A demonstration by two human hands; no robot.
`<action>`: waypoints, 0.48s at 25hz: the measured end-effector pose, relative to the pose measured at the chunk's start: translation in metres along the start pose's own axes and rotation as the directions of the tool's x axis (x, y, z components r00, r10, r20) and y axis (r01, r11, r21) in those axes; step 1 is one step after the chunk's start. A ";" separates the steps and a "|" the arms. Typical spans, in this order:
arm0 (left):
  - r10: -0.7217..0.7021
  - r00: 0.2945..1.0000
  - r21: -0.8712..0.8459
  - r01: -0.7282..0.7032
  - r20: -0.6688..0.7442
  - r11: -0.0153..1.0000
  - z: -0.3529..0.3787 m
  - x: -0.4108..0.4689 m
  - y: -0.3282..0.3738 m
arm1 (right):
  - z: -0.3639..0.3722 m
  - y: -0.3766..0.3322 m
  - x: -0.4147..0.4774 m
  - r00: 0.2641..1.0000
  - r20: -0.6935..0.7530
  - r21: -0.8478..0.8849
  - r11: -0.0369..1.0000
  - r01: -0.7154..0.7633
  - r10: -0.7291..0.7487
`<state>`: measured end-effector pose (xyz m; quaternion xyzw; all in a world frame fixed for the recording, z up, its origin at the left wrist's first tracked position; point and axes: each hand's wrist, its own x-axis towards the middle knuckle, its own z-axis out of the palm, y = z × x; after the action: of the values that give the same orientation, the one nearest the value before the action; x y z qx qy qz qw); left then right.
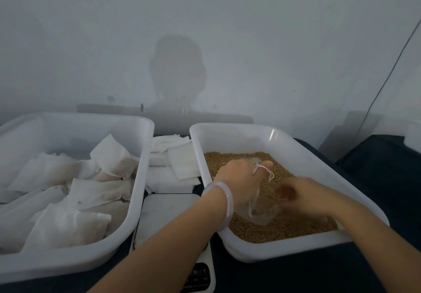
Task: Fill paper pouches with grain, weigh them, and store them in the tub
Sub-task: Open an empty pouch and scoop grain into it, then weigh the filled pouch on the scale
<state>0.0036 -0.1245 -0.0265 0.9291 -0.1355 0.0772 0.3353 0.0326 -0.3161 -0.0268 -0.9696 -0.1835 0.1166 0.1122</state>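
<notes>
The right hand (303, 196) is smeared by motion blur over the grain (284, 232), so I cannot tell whether its fingers grip anything; just beside it a clear, cup-like thing (264, 216) lies on the grain, its outline hard to make out. The left hand (240, 180), with a pale bangle (219, 201) on the wrist, curls its fingers round the mouth of a pouch (253, 202), whose string (265, 170) loops over the thumb; most of the pouch is hidden behind the hand, above the grain tub (250, 131). The storage tub (139, 178) of filled pouches (109, 156) is cut off at the left edge. Between the tubs sits a scale (168, 215), partly covered by the left forearm; the pale characters on its dark panel (198, 274) are too blurred to read. Flat empty pouches (180, 162) lie stacked behind the scale.
</notes>
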 end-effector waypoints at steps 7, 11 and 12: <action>0.126 0.991 0.004 -0.126 0.037 0.992 -0.042 -0.017 0.006 | -0.015 -0.075 -0.012 0.911 -0.215 0.423 0.808 0.411 -0.351; -0.138 0.983 -0.087 0.149 0.122 0.985 -0.079 -0.036 -0.003 | -0.009 -0.121 -0.006 0.834 -0.267 0.321 0.771 0.549 -0.482; -0.198 0.973 -0.074 0.207 0.115 0.975 -0.085 -0.041 -0.007 | -0.007 -0.131 -0.003 0.809 -0.279 0.311 0.748 0.586 -0.517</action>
<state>-0.0378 -0.0567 0.0249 0.9257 -0.0608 -0.0132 0.3731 -0.0115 -0.1995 0.0142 -0.8365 -0.4254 0.0261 0.3443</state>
